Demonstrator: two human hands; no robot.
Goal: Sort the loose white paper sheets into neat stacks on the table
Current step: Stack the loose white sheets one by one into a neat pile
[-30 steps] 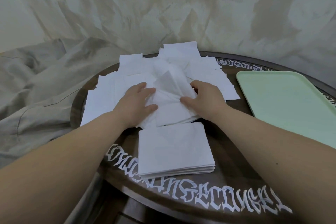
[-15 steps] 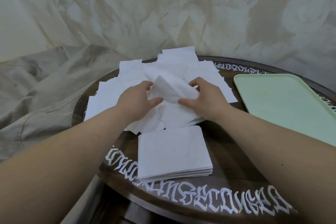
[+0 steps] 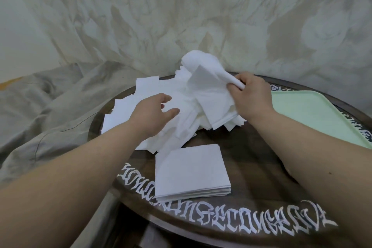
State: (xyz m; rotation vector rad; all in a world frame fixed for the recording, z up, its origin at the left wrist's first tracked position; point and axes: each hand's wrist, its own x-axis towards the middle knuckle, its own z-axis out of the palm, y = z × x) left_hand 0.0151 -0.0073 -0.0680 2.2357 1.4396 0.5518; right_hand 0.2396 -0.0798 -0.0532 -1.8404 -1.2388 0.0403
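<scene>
While my right hand (image 3: 250, 96) pinches a bunch of white paper sheets (image 3: 209, 94) and lifts them up off the pile, my left hand (image 3: 155, 112) hovers low over the loose pile (image 3: 161, 119) with its fingers spread and a little bent, holding nothing. I think the left hand is there to keep the other sheets down, so they do not come up with the ones I am lifting.

The sheets in my right hand are floppy. They bend over at the top and hang down to the pile, so I hold them by one edge between my thumb and fingers.

The loose pile sits near the middle of the round brown worktop (image 3: 251, 159), spreading out toward 10 o'clock. Its sheets point every which way and lie over each other. Some stick out past the worktop's far edge.

At 6 o'clock, close to me, is the neat stack (image 3: 191, 171). Its edges line up well, and one corner of the messy pile just touches its far side. I keep it near me so it is easy to add more.

A pale green tray (image 3: 314, 115) lies at 2 o'clock, apart from the paper. White fancy letters (image 3: 221, 215) run around the worktop's rim. A wrinkled gray cloth (image 3: 50, 106) hangs behind and lies at 9 o'clock.

Lots of loose sheets are still left, so I judge the job is not near done.
</scene>
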